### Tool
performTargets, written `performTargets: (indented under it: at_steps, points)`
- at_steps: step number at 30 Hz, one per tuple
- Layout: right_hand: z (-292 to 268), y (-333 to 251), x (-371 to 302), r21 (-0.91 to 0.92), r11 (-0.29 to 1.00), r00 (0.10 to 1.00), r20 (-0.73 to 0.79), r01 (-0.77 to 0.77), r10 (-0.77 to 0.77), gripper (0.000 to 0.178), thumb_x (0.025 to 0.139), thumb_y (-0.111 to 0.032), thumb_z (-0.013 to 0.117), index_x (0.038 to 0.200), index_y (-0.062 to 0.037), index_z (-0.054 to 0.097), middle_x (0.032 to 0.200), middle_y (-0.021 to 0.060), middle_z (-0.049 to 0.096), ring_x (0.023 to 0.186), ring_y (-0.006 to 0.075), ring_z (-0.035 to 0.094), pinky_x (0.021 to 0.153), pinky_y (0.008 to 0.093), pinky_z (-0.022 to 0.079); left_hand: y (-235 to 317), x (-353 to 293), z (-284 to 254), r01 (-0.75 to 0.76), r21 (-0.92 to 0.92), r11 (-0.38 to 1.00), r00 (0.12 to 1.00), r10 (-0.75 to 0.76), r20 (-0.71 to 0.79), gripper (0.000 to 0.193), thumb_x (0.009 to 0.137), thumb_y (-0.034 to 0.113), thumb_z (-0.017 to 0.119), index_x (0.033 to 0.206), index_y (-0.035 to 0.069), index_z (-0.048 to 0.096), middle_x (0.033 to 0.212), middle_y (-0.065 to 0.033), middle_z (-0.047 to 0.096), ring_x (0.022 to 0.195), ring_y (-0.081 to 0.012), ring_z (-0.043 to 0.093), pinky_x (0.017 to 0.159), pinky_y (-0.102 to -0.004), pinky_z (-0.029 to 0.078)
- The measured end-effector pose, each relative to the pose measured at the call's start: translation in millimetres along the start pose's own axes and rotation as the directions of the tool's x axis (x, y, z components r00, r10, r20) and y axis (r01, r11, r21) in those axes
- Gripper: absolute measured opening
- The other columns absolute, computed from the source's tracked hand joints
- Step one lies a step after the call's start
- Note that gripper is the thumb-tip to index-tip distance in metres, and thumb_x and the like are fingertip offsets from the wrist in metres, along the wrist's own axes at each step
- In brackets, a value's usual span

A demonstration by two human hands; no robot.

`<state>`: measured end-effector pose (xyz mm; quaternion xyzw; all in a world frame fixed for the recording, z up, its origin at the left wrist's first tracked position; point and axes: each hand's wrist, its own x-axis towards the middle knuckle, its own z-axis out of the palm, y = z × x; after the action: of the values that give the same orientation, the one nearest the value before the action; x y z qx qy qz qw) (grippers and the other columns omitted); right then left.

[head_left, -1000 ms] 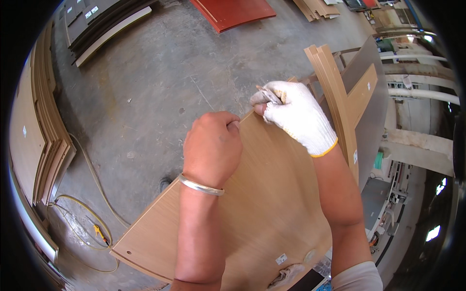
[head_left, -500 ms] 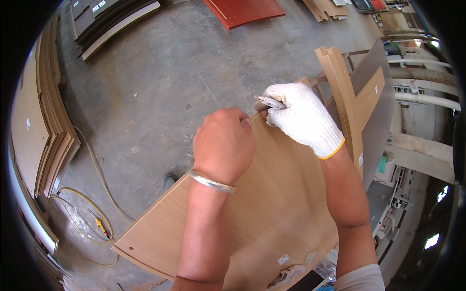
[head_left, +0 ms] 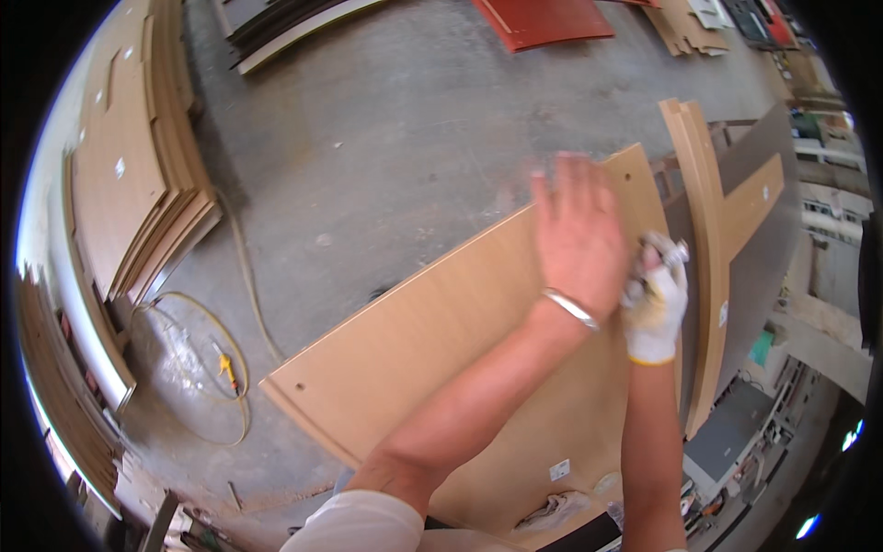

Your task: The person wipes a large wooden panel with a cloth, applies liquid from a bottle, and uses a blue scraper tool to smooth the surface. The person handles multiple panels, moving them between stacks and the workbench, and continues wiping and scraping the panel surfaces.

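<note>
A wood-coloured panel [head_left: 441,322] lies in front of me, with a small round hole near its far right corner and another near its left corner. My left hand [head_left: 585,241] is bare, with a silver bangle on the wrist. Its fingers are stretched out over the panel's far edge; blur hides whether it touches. Beside it, my right hand [head_left: 657,311] wears a white knitted glove and is closed around a crumpled greyish rag [head_left: 635,291], partly smeared by motion. Close to my body, a pale crumpled cloth [head_left: 554,511] lies on the panel near a white label [head_left: 559,469].
Long wooden strips [head_left: 701,230] and a dark grey panel [head_left: 771,230] stand to the right. Stacked wooden boards [head_left: 129,156] fill the left. A yellow air blow gun [head_left: 226,366] with its hose lies on the concrete floor [head_left: 386,138]. Red panels [head_left: 543,20] lie at the back.
My left hand has opened from a closed grip at the panel's edge and swung right. My right hand has drawn back from that edge toward the panel's right side. The whole view has shifted.
</note>
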<state>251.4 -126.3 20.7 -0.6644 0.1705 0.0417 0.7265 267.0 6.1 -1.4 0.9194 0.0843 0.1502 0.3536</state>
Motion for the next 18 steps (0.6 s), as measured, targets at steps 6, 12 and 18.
performTargets:
  at_steps: [6,12,18]
  points:
    - [-78,33,-86,0.408,0.907,0.994,0.076,-0.102,0.078,0.016,0.101,-0.012,0.060,0.114,-0.0034,0.064,0.063,-0.0030,0.034,0.048,0.0093,0.027,0.042,0.0260,0.021,6,-13,18,-0.081,0.066,0.995,0.987,0.071,0.144,0.068,0.088,0.016,0.054,0.148,-0.011,0.039,0.160,-0.0252,0.033,0.154,-0.0385,0.020,0.125,-0.0568,0.008]
    - [-87,49,-163,0.460,0.842,0.959,0.163,-0.283,0.234,0.014,0.101,-0.013,0.060,0.111,-0.0048,0.063,0.064,-0.0018,0.036,0.049,0.0100,0.030,0.041,0.0265,0.026,7,-18,18,-0.114,0.157,0.981,0.985,0.091,0.147,0.066,0.092,0.019,0.047,0.150,-0.011,0.036,0.163,-0.0238,0.029,0.155,-0.0369,0.016,0.127,-0.0527,0.008]
    - [-81,82,-245,0.591,0.685,0.901,0.205,-0.425,0.382,0.015,0.094,-0.014,0.068,0.105,-0.0066,0.062,0.065,-0.0012,0.043,0.049,0.0131,0.035,0.043,0.0278,0.029,-8,-117,-26,-0.294,0.033,0.955,0.896,0.264,0.357,0.064,0.091,0.015,0.050,0.152,-0.001,0.040,0.163,-0.0159,0.033,0.155,-0.0298,0.021,0.127,-0.0503,0.012]
